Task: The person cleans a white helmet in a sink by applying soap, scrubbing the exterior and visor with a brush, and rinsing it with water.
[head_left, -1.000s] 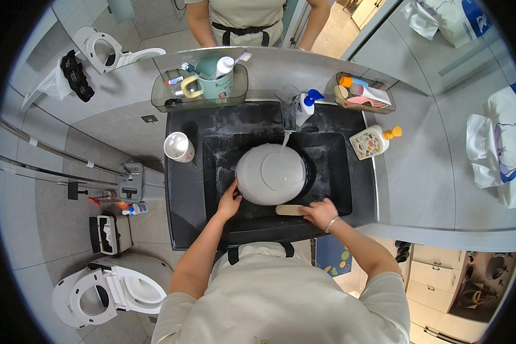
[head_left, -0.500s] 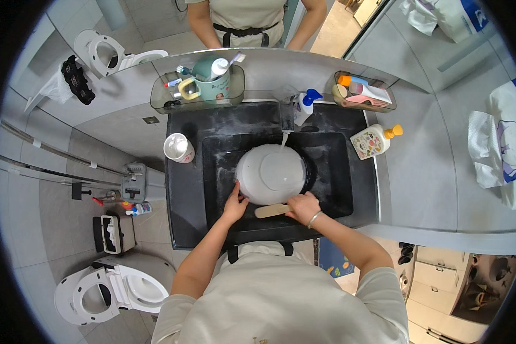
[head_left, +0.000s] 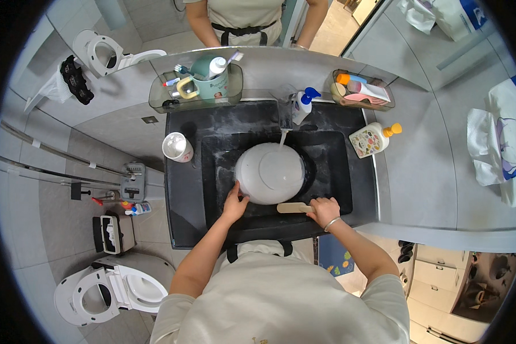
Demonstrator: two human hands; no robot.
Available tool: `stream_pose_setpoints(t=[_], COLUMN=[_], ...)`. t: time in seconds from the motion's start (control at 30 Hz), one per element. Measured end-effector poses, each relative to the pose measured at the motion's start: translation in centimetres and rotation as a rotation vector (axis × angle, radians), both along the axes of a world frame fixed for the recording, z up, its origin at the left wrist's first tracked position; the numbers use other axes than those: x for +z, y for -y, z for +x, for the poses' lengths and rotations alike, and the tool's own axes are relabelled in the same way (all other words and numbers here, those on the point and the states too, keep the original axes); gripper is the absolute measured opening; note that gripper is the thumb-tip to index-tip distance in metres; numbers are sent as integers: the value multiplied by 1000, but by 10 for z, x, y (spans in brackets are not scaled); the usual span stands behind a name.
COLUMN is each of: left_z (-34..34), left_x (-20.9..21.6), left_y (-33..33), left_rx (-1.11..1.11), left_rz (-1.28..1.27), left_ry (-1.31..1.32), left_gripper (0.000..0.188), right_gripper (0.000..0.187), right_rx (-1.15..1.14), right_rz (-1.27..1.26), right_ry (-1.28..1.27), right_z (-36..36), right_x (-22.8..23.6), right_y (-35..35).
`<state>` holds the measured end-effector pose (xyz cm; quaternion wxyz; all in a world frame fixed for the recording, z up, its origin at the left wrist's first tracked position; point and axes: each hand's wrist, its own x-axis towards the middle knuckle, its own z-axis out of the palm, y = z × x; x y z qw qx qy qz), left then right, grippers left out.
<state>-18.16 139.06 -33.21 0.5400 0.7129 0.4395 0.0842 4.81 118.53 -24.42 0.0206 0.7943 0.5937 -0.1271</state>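
Observation:
A round white basin (head_left: 269, 174) lies in the black sink (head_left: 337, 172), a ring showing on its upper face; it looks upturned. Water from the faucet (head_left: 286, 118) runs onto its far edge. My left hand (head_left: 234, 204) grips the basin's near left edge, with fingers along its side and thumb near the front. In my right hand (head_left: 325, 211), closed around its handle end, is a flat beige paddle-shaped tool (head_left: 293, 208). Its blade points left, just in front of the basin; the underside is hidden.
A white cup (head_left: 178, 147) stands on the counter's left, a blue-topped pump bottle (head_left: 304, 108) behind the sink. A yellow-topped bottle (head_left: 372, 139) is at the right edge. Trays of toiletries, one holding a green mug (head_left: 212, 86), sit along the back. A toilet (head_left: 146, 286) is lower left.
My right hand has moved right with the beige tool, drawing it across the front of the basin. The left hand and the basin stay nearly in place.

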Motion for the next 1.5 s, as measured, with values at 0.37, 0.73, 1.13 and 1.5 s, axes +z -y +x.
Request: stream_pose_setpoints(t=[0.37, 0.73, 1.13, 1.5], left_z=[-1, 12, 35, 61], left_x=[-7, -21, -38, -25], left_y=[-2, -3, -50, -55], left_rx=[19, 107, 444, 674], left_rz=[-44, 24, -558, -685], left_ry=[37, 43, 7, -22], left_gripper=[70, 72, 70, 56], right_gripper=[26, 31, 22, 41], right_rx=[-28, -303, -1050, -1692], right_rz=[276, 202, 572, 381], right_ry=[-98, -363, -552, -1124], right_z=[-30, -26, 43, 61], right_x=[18, 16, -46, -95], right_y=[-34, -48, -54, -68])
